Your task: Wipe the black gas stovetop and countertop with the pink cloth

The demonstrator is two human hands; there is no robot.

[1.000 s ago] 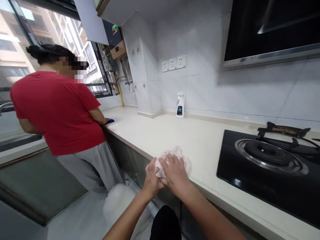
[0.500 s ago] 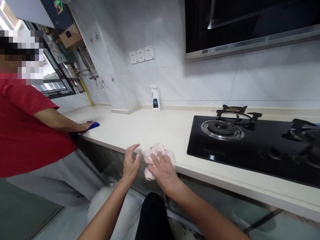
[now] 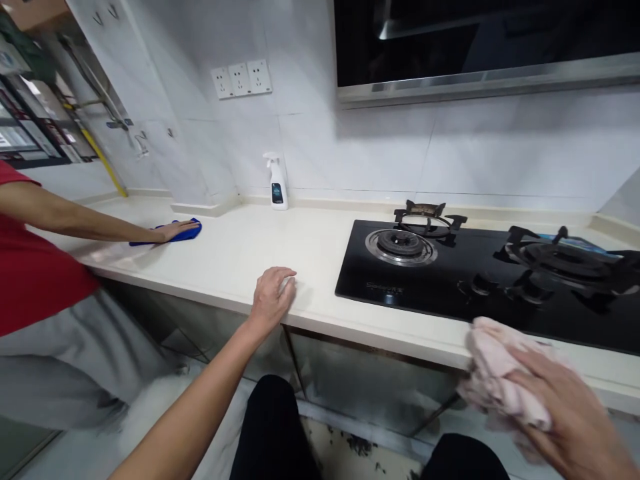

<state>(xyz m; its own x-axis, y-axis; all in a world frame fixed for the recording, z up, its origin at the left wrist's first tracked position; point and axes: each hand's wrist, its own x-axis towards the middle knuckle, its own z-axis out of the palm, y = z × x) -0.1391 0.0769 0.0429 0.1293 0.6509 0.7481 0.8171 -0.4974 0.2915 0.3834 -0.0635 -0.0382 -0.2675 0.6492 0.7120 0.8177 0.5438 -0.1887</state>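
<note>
My right hand (image 3: 570, 413) is closed on a crumpled pale pink cloth (image 3: 500, 377) at the counter's front edge, just in front of the black gas hob (image 3: 450, 293). My left hand (image 3: 273, 293) rests on the cream countertop (image 3: 240, 253) near its front edge, fingers curled loosely and holding nothing. The hob lies between the two hands, further back.
A person in a red shirt stands at the left; their hand (image 3: 175, 231) presses a blue cloth (image 3: 193, 230) on the counter. A white spray bottle (image 3: 277, 181) stands by the tiled wall. A range hood (image 3: 480, 47) hangs above the hob. Sockets (image 3: 241, 79) are on the wall.
My right hand has carried the pink cloth far to the right along the counter edge. My left hand let go of it and settled on the countertop. The view swung right.
</note>
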